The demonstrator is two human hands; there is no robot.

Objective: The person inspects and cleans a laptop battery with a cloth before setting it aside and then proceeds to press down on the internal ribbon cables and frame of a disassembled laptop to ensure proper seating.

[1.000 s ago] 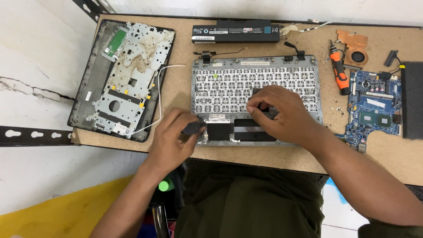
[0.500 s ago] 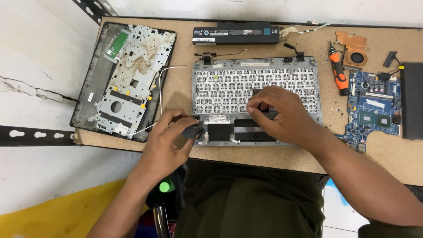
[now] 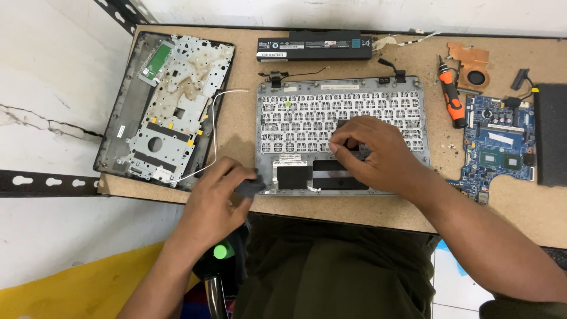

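Palmrest [image 3: 342, 139] lies face down in the middle of our table [image 3: 366, 207], its grey plastic frame showing the metal back of the keyboard, a grid of small punched cells, with dark film patches along the near edge. We judge it light but flexible: a thin shell that bends if lifted by one corner, so it is best held at both side edges, away from the thin cables at its hinges. Our right hand [image 3: 369, 150] rests on the keyboard back, fingers curled and pinching a small dark part that we cannot make out. Our left hand [image 3: 221, 198] is at the near left corner of the shell, its grip closed around a small dark grey piece [image 3: 251, 186], stiff-looking and matte.

To the left lies the base cover [image 3: 168, 109], a dark tray with a stamped, stained metal plate and a loose white wire. A long black battery [image 3: 313, 47] sits at the far edge, hard and smooth. On the right are an orange and black screwdriver [image 3: 452, 97], a copper heatsink with fan [image 3: 469, 65], a blue motherboard [image 3: 499, 142], fragile and studded with chips, and a black slab [image 3: 550, 133] at the table's edge. The table itself is bare particle board, rough and speckled.
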